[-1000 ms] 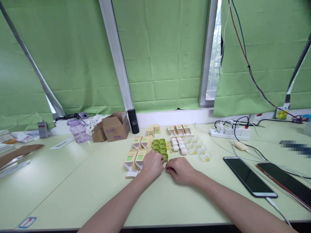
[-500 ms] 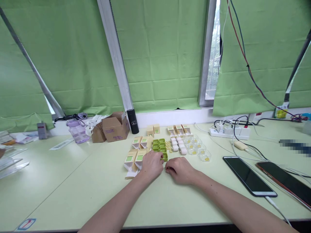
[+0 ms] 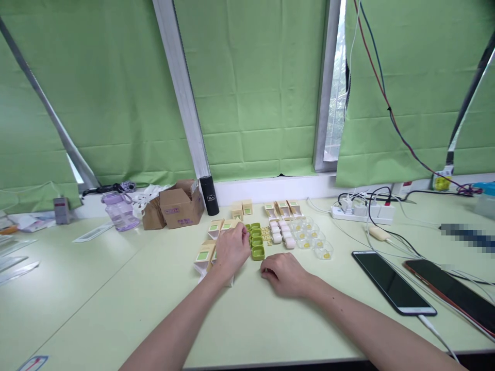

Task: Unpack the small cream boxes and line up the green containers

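Observation:
My left hand (image 3: 232, 249) is closed, its fingertips bent down over the left row of small green square cups (image 3: 258, 252). Whatever its fingers grip is hidden. My right hand (image 3: 285, 274) rests curled on the table just in front of the cups, with nothing visible in it. Under and beside my left wrist stand small cream cardboard boxes (image 3: 204, 256) with green labels, partly covered by the hand. Right of the cups lie small yellow pieces (image 3: 266, 236), then rows of pale pink rounded blocks (image 3: 289, 242) and clear plastic cups (image 3: 323, 251) with yellow spots.
More cream boxes (image 3: 283, 208) stand behind. A brown carton (image 3: 180, 208), a black bottle (image 3: 209, 196) and a purple water bottle (image 3: 120, 212) line the back left. To the right are a power strip (image 3: 363, 213), cables and two phones, one a black phone (image 3: 392, 281).
My left hand has moved left and slightly up from the front green cup, which now shows fully. My right hand stays curled in about the same place. The view has shifted slightly.

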A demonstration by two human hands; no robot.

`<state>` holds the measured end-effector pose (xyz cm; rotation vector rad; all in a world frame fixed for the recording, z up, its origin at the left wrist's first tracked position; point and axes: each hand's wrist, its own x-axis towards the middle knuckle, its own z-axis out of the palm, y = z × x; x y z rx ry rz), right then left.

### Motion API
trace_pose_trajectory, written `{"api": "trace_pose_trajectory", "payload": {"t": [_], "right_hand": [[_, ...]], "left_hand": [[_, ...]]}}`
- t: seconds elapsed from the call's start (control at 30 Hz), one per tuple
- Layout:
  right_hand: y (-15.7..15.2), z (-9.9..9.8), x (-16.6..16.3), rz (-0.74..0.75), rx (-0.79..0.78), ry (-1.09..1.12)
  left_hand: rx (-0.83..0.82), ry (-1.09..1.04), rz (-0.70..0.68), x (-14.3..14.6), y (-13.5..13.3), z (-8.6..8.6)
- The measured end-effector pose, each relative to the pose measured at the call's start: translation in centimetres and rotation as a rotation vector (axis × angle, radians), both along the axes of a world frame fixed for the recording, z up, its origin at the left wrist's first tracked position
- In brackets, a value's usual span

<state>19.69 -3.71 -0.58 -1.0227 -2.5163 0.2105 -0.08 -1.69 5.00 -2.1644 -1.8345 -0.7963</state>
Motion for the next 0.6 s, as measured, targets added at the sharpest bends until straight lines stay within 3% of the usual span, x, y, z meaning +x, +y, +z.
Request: {"api": "trace_pose_trajectory", "payload": {"t": [0.23,0.4,0.6], "right_hand": [[-0.4,0.6,-0.1,0.0,0.039,-0.084],[-0.8,1.0,-0.3,0.0,0.051,-0.108],[-1.1,1.2,-0.2,0.019,0.041,-0.125]], "left_hand": [[0.01,0.102,0.044,-0.7,3.5,2.2],[-0.046,0.251,0.054,-0.8,8.6,3.2],[-0.157,0.286,0.148,-0.5,15.0,2.8]]}}
